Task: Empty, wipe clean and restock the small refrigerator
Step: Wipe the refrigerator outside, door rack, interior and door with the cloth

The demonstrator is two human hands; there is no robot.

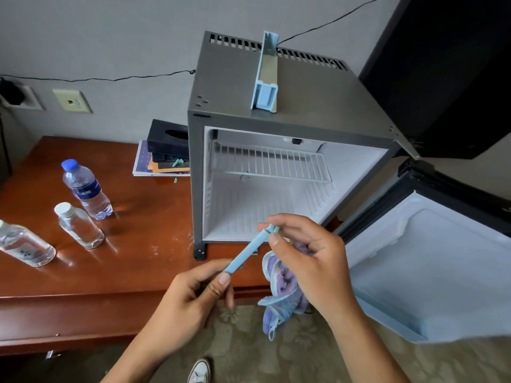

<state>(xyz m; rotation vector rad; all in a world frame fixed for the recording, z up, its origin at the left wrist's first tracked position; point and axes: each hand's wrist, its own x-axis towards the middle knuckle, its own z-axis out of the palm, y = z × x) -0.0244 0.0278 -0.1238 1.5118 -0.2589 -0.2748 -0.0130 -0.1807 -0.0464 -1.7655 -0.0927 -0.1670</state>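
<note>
Left hand (193,297): pinching lower end of slim pale-blue plastic rail (250,248).
Right hand (309,261): pinching rail's upper end, clutching purple cloth (282,288).
Small grey refrigerator (276,106): sitting open on brown wooden desk (132,261), behind rail.

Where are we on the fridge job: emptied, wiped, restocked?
Emptied: the fridge holds only its wire shelf, three bottles stand on the desk, and a door bin sits on top. In hand: both hands, left and right, hold a blue rail; the right also grips the cloth. Left: refitting parts and restocking.
</note>
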